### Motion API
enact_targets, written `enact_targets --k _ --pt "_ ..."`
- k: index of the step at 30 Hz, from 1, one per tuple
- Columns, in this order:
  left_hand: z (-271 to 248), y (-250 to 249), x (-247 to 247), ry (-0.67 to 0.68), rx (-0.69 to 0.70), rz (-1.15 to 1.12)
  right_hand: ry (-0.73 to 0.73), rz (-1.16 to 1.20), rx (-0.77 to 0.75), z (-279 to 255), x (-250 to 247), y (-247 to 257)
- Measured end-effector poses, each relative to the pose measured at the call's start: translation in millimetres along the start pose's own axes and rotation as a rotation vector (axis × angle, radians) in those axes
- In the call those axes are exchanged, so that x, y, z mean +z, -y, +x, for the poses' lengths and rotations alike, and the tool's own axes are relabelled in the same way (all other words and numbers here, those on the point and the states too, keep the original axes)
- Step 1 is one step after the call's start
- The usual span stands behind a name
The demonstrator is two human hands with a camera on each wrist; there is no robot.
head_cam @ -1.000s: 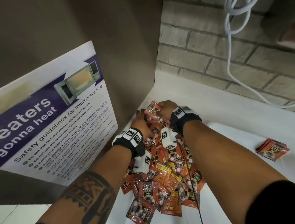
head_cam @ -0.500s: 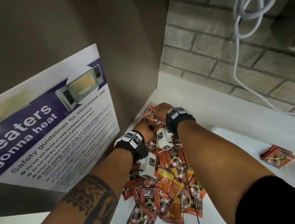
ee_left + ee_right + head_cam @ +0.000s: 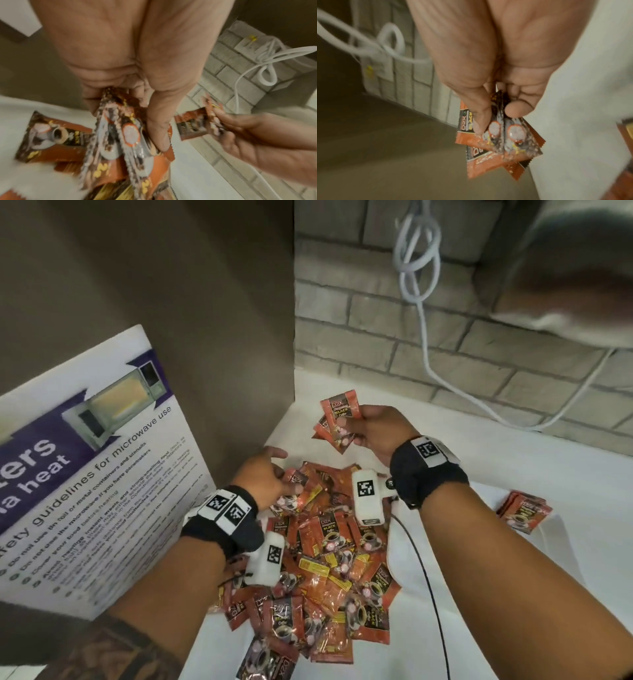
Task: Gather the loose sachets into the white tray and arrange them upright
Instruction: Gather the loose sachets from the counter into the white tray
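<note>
At the far left corner of the counter (image 3: 565,559), the right hand (image 3: 376,429) pinches a small fan of sachets (image 3: 339,419) between thumb and curled fingers (image 3: 511,109), raised clear of the pile (image 3: 329,559). The left hand (image 3: 263,477), low at the pile's far edge, has fingers and thumb closed on a couple of sachets (image 3: 126,129) that hang askew from the grip. The pile spreads back toward the near edge beside the leaning poster (image 3: 96,474); a short stack (image 3: 524,510) lies apart toward the right edge. I cannot pick out the white tray with certainty; the raised white surface under the stack may be it.

Both bunches are held by one end only and are slick, so a sachet could slide out as the hands travel, and the splayed packets may jam or topple rather than stand upright. The right wrist's cable (image 3: 431,594) trails over the pile and might drag sachets.

Half a second ago both hands were down together in the pile; since then the right has lifted with its bunch.
</note>
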State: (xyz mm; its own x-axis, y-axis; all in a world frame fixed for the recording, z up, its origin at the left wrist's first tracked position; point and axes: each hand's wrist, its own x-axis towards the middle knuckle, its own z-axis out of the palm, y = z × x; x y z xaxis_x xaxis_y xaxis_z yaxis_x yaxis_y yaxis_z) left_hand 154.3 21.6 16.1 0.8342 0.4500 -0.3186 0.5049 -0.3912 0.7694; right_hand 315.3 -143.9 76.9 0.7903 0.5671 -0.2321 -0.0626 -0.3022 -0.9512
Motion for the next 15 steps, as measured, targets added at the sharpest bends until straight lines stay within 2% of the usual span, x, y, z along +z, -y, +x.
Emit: enact_targets --k 5,9,11,15 --pt "-16.2 -40.1 3.6 -0.023 0.186 0.135 -0.013 0.126 -0.011 -81.5 -89.8 -6.9" --pt "-27.0 -88.1 41.3 0.062 0.322 0.122 -0.099 0.064 0.119 -126.6 -132.7 -48.2" --pt "-28.6 -107.7 70.9 0.115 0.367 0.137 -0.102 -0.023 0.197 -137.2 -137.9 -72.8" --pt "-23.2 -126.3 127.4 0.218 0.333 0.256 -0.023 -0.398 0.3 -150.6 -133.9 -106.9"
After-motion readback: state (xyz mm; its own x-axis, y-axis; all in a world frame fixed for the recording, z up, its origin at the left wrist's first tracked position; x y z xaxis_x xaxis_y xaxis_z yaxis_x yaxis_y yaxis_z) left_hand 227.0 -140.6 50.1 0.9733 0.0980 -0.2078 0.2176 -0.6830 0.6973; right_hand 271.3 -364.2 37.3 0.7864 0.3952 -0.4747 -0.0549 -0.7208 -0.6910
